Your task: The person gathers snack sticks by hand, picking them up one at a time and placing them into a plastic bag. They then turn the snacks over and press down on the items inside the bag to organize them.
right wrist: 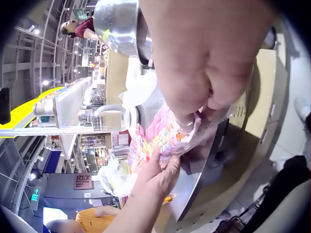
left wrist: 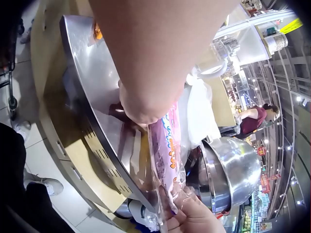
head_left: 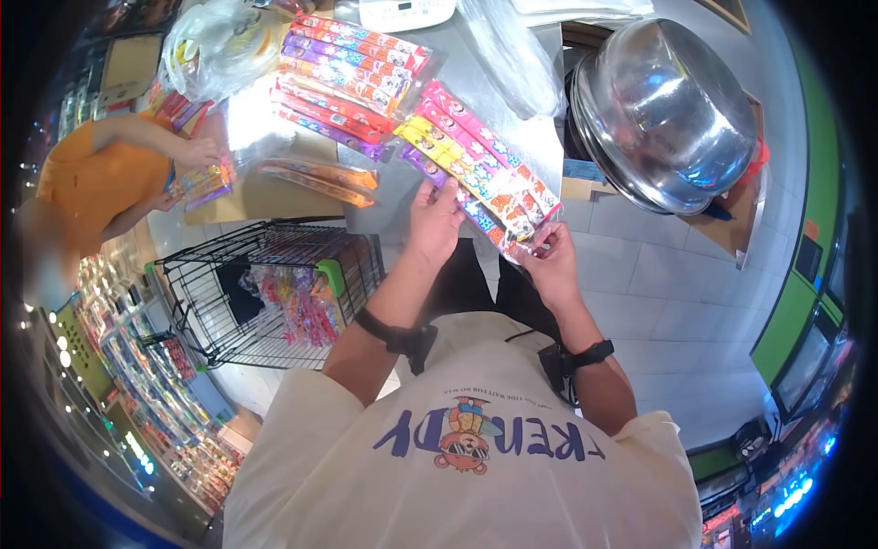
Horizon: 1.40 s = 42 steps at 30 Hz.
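A clear pack of colourful candy sticks (head_left: pixel 480 169) lies slanted over the near edge of the steel counter (head_left: pixel 476 69). My left hand (head_left: pixel 437 203) holds its left side with fingers curled on the wrapper. The pack's near corner is pinched by my right hand (head_left: pixel 545 249). In the left wrist view my left hand (left wrist: pixel 141 104) rests on the pack (left wrist: pixel 167 145), and the right hand (left wrist: pixel 194 216) grips its lower end. The right wrist view shows my right hand (right wrist: pixel 209 87) pinching the pack (right wrist: pixel 163 138), with the left hand (right wrist: pixel 158 177) gripping it from below.
More candy packs (head_left: pixel 352 69) lie further back on the counter. Stacked steel bowls (head_left: pixel 663 110) stand to the right. A black wire basket (head_left: pixel 274 288) with goods stands to my left. A person in orange (head_left: pixel 96 178) handles packs at a brown table (head_left: pixel 265 197).
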{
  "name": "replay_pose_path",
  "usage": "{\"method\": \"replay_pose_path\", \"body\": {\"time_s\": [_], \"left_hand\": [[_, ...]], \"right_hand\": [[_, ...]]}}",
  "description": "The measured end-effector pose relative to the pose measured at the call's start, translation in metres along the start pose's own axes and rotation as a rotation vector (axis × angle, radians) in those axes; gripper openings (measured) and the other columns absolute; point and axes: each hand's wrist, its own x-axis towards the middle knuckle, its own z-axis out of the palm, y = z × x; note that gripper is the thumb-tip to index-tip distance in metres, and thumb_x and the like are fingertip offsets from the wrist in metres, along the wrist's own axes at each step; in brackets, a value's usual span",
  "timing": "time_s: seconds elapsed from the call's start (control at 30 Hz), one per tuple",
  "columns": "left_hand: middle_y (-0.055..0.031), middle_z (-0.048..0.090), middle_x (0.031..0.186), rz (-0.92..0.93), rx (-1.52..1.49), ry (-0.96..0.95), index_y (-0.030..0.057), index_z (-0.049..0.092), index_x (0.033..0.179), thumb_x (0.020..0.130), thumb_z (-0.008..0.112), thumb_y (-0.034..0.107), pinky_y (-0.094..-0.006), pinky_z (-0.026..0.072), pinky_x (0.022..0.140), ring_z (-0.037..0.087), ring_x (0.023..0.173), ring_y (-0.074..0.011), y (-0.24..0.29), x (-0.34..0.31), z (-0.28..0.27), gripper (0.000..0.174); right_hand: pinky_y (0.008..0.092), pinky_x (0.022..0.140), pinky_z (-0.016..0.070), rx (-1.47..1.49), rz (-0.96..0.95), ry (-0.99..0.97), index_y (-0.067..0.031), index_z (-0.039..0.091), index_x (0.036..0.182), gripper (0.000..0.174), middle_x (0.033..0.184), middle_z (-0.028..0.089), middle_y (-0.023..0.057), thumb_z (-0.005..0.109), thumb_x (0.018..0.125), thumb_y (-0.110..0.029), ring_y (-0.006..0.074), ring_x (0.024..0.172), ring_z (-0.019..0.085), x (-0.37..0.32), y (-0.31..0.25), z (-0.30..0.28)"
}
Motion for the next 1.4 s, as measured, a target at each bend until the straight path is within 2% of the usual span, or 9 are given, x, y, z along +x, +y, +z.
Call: {"method": "replay_pose_path", "body": {"time_s": [0.43, 0.6, 0.83, 1.03, 1.1, 1.27, 1.33, 1.37, 1.4], "left_hand": [[-0.0063, 0.060, 0.125, -0.038, -0.025, -0.002, 0.0120, 0.044, 0.133, 0.099, 0.062, 0.009, -0.0452, 0.0515, 0.096, 0.061, 0.115, -0.0213, -0.013, -0.011, 0.010, 0.039], [-0.0075, 0.057, 0.129, -0.063, -0.079, -0.013, 0.0138, 0.041, 0.130, 0.098, 0.063, 0.008, -0.0490, 0.0508, 0.099, 0.061, 0.118, -0.0241, -0.015, -0.007, 0.007, 0.039], [-0.0084, 0.056, 0.126, -0.031, -0.109, 0.056, 0.0137, 0.039, 0.125, 0.093, 0.067, 0.001, -0.0467, 0.0535, 0.093, 0.061, 0.113, -0.0232, -0.016, -0.010, 0.026, 0.044], [-0.0103, 0.056, 0.124, -0.044, 0.018, 0.147, 0.0120, 0.037, 0.124, 0.089, 0.068, -0.007, -0.0460, 0.0544, 0.090, 0.061, 0.113, -0.0240, -0.015, -0.005, 0.032, 0.050], [-0.0111, 0.056, 0.124, -0.046, 0.040, 0.158, 0.0123, 0.038, 0.123, 0.090, 0.067, -0.007, -0.0473, 0.0535, 0.092, 0.061, 0.114, -0.0250, -0.016, -0.005, 0.032, 0.048], [-0.0201, 0.048, 0.132, 0.209, 0.237, 0.279, 0.0066, 0.024, 0.146, 0.086, 0.070, -0.007, -0.0507, 0.0452, 0.102, 0.054, 0.121, -0.0269, -0.025, -0.005, 0.036, 0.077], [-0.0260, 0.044, 0.136, 0.403, 0.570, 0.477, 0.0049, 0.022, 0.150, 0.086, 0.071, -0.002, -0.0533, 0.0372, 0.108, 0.049, 0.127, -0.0310, -0.032, -0.007, 0.042, 0.081], [-0.0320, 0.040, 0.139, 0.596, 0.904, 0.675, 0.0032, 0.020, 0.154, 0.086, 0.072, 0.002, -0.0558, 0.0293, 0.114, 0.044, 0.133, -0.0350, -0.033, -0.008, 0.044, 0.086], [-0.0320, 0.040, 0.139, 0.603, 0.905, 0.681, 0.0032, 0.020, 0.154, 0.086, 0.072, 0.002, -0.0558, 0.0293, 0.114, 0.044, 0.133, -0.0350, -0.025, -0.015, 0.044, 0.086]], "right_hand": [[0.0263, 0.075, 0.0557, -0.062, -0.141, 0.100, -0.0070, 0.041, 0.102, 0.047, 0.097, 0.048, 0.0034, 0.077, 0.078, 0.011, 0.0095, 0.088, 0.059, 0.023, -0.003, -0.003], [0.0265, 0.074, 0.0561, -0.159, 0.092, 0.112, -0.0051, 0.045, 0.114, 0.051, 0.101, 0.050, 0.0037, 0.079, 0.078, 0.007, 0.0135, 0.089, 0.062, 0.018, -0.033, -0.009], [0.0267, 0.073, 0.0578, -0.171, -0.035, 0.088, -0.0055, 0.046, 0.108, 0.046, 0.100, 0.053, 0.0058, 0.079, 0.078, 0.005, 0.0149, 0.085, 0.064, 0.020, -0.020, -0.015], [0.0285, 0.072, 0.0568, -0.169, 0.149, 0.001, -0.0048, 0.050, 0.104, 0.034, 0.091, 0.057, 0.0062, 0.075, 0.083, 0.002, 0.0143, 0.081, 0.064, 0.005, -0.033, -0.042], [0.0283, 0.070, 0.0531, -0.586, -0.007, 0.268, -0.0033, 0.053, 0.101, 0.024, 0.096, 0.059, 0.0078, 0.072, 0.087, -0.004, 0.0153, 0.082, 0.065, 0.001, -0.029, -0.062], [0.0362, 0.080, 0.0519, -0.720, -0.289, 0.420, -0.0031, 0.061, 0.116, 0.034, 0.104, 0.065, 0.0144, 0.072, 0.089, -0.020, 0.0272, 0.087, 0.066, 0.029, -0.023, -0.072], [0.0385, 0.081, 0.0519, -1.061, -0.674, 0.302, -0.0043, 0.065, 0.115, 0.037, 0.096, 0.068, 0.0153, 0.072, 0.089, -0.029, 0.0294, 0.084, 0.066, 0.046, -0.027, -0.064], [0.0385, 0.081, 0.0519, -1.055, -0.679, 0.299, -0.0043, 0.065, 0.115, 0.037, 0.096, 0.068, 0.0153, 0.072, 0.089, -0.029, 0.0294, 0.084, 0.066, 0.049, -0.030, -0.058], [0.0379, 0.079, 0.0524, -1.009, -0.446, 0.236, -0.0037, 0.066, 0.110, 0.034, 0.091, 0.068, 0.0153, 0.074, 0.088, -0.029, 0.0292, 0.083, 0.067, 0.050, -0.042, -0.048]]}}
